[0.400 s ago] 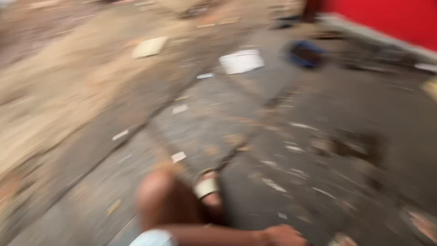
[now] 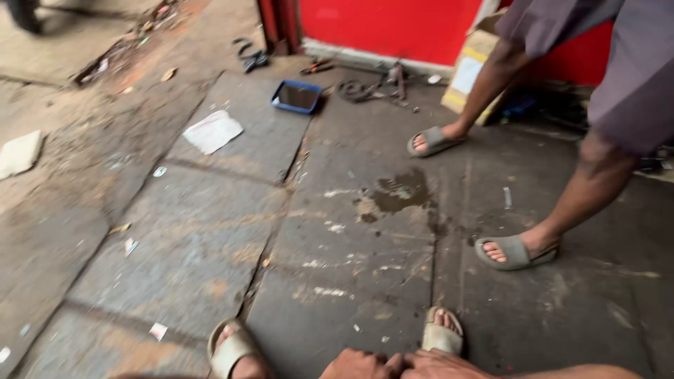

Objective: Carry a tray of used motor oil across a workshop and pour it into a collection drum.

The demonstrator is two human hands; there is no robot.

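Since the blurred earlier frame, our view has swung right and sharpened: a second person now stands at upper right, where before only floor showed. Our left hand (image 2: pixel 361 365) and right hand (image 2: pixel 439 365) meet knuckle to knuckle at the bottom edge, fingers curled and closed, touching each other; we cannot tell whether they hold anything. Counted: two of our own sandalled feet, left (image 2: pixel 235 351) and right (image 2: pixel 442 331), just beyond the hands; two grey sandals (image 2: pixel 516 251) on the other person; one blue tray (image 2: pixel 296 96) far up the stone floor (image 2: pixel 210 245); one white paper sheet (image 2: pixel 213 131) beside it; one wet patch (image 2: pixel 401 191); one cardboard box (image 2: pixel 469 70).
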